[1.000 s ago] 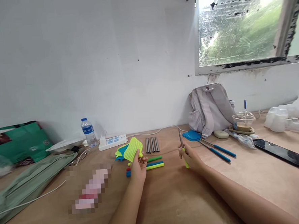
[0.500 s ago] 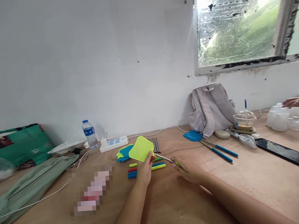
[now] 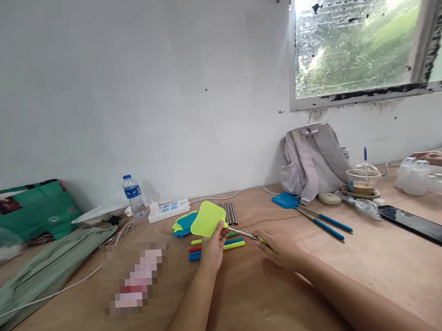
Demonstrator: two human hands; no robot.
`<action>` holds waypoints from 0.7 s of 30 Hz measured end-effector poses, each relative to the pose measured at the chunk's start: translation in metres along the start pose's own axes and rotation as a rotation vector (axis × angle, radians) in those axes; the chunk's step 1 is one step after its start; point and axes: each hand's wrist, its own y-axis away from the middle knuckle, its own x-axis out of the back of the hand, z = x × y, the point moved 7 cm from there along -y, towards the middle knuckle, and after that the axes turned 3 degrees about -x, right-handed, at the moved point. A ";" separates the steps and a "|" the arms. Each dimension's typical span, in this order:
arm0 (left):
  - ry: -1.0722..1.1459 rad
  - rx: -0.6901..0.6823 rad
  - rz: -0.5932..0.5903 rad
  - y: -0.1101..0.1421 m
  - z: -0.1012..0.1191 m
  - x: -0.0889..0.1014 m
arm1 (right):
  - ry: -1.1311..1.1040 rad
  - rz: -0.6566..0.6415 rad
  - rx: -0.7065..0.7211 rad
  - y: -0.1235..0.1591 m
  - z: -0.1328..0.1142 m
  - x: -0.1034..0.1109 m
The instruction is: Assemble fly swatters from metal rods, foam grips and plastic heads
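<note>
A fly swatter with a yellow-green perforated head [image 3: 208,218] and a thin metal rod is held between my two hands. My left hand [image 3: 213,245] is closed on the lower edge of the head, where the rod joins it. Around the yellow-green handle at the rod's other end, my right hand [image 3: 273,248] is wrapped; most of that handle is hidden. Behind and beside my left hand lie coloured handle tubes [image 3: 234,244], several metal rods [image 3: 229,213] and a small pile of blue and yellow-green swatter heads [image 3: 186,223].
Blue fly swatters [image 3: 324,221] lie to the right, before a grey backpack [image 3: 312,162]. Further right are a lidded cup [image 3: 363,179], a black tray-like slab [image 3: 421,225] and a co-worker's hand [image 3: 436,159] over plastic bottles [image 3: 412,176]. A power strip [image 3: 169,210] and water bottle [image 3: 133,197] stand left.
My hands and the fly swatter hold almost the same pose. The view has shifted slightly. At far right, the co-worker's hand has moved a little over the bottles.
</note>
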 end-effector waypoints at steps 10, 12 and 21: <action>-0.051 0.010 -0.036 0.003 0.000 -0.003 | 0.043 0.034 -0.021 0.000 0.005 0.003; -0.063 -0.004 -0.028 0.004 0.001 -0.003 | 0.036 0.049 -0.030 -0.001 0.006 0.003; -0.114 0.030 -0.112 0.010 -0.003 -0.010 | 0.067 0.050 0.010 0.004 0.003 0.005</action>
